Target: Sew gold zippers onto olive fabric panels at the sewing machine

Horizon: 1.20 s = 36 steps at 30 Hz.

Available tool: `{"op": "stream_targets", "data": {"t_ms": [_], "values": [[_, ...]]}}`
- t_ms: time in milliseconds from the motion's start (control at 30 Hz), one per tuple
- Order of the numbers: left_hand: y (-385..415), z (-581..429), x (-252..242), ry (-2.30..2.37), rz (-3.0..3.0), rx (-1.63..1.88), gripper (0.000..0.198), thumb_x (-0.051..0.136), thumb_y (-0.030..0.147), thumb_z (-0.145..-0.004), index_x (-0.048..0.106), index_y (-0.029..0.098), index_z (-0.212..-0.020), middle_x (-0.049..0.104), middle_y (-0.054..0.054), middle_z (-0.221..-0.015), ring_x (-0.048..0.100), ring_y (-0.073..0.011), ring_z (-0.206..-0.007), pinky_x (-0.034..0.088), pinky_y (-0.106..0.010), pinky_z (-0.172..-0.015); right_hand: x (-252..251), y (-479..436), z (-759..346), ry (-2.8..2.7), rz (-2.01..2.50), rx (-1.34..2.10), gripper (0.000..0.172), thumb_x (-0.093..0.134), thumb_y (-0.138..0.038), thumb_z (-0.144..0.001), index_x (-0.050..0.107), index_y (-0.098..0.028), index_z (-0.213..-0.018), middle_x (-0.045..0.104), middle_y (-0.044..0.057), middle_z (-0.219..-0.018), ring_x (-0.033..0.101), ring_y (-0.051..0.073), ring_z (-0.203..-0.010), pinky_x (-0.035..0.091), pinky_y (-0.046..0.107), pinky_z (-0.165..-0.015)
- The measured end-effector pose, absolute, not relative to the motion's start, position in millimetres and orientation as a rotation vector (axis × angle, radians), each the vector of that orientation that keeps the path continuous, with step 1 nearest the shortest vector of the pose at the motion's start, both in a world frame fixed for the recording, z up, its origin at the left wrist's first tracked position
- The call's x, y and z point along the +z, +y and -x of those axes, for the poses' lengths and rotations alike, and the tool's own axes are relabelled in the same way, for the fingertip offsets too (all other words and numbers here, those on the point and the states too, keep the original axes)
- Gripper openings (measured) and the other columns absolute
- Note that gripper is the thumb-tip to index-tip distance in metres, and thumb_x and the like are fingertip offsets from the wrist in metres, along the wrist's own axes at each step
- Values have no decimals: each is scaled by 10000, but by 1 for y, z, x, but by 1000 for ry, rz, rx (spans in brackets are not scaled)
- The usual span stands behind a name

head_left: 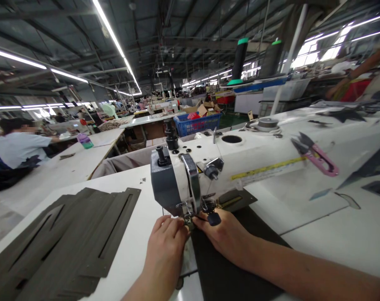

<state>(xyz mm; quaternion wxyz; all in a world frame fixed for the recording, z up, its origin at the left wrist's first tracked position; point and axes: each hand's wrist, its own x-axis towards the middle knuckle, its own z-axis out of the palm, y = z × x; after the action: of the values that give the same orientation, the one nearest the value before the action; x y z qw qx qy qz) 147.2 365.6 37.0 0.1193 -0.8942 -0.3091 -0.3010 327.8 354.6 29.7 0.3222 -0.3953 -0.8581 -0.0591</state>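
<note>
A white sewing machine (262, 161) with a dark grey head cover stands in front of me. Beneath its needle area lies a dark olive-brown fabric panel (230, 271), which runs toward me. My left hand (166, 246) is just left of the presser foot (188, 219), its fingers curled together with the tips at the panel's edge; what they pinch is hidden. On the panel, right of the foot, my right hand (224, 234) has its thumb and fingers closed on the fabric close to the needle. Part of this hand is behind a black knob.
Left on the table is a stack of dark slotted panels (83, 234). Pink-handled thread snips (315, 154) rest on the machine arm. Thread cones (239, 62) stand behind. A blue basket (198, 123) sits beyond the table. A person in a light shirt (24, 146) sits at left.
</note>
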Motion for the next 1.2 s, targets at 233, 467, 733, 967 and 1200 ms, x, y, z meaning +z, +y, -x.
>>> {"op": "stream_targets", "data": {"t_ms": [233,467,733,967,1200], "values": [[366,-150,41,-922,2600,-821,177,451,168,-890,569,162,-759,620,-47,-769,578,-196,-709,454,-372,-707,24,357,-327,-2286,1100,-139,218,460,7,-782,625,-124,-837,658,68,-837,589,184,-737,463,281,-680],[367,-148,38,-934,2614,-844,186,437,195,-906,570,163,-778,636,-46,-819,590,-196,-734,446,-387,-739,30,355,-333,-2228,1106,-50,179,445,-90,-844,580,-159,-749,629,54,-769,572,182,-712,436,278,-649],[367,-146,38,-920,2599,-834,156,452,176,-895,575,167,-799,641,-54,-847,599,-198,-738,452,-382,-733,52,346,-347,-1721,1143,306,170,319,-227,-926,439,-199,-809,532,-6,-626,522,132,-544,402,241,-556],[367,-148,39,-924,2617,-877,139,488,155,-872,571,165,-761,642,-51,-834,597,-185,-715,461,-393,-751,57,355,-350,-1606,1160,622,283,359,-347,-900,430,-208,-665,520,-30,-518,519,116,-400,422,224,-440],[366,-147,41,-893,2654,-906,116,496,126,-855,570,170,-777,648,-47,-827,614,-183,-765,466,-393,-786,57,357,-347,-1513,1226,788,344,348,-419,-874,418,-212,-608,503,-30,-474,524,128,-340,402,220,-350]]}}
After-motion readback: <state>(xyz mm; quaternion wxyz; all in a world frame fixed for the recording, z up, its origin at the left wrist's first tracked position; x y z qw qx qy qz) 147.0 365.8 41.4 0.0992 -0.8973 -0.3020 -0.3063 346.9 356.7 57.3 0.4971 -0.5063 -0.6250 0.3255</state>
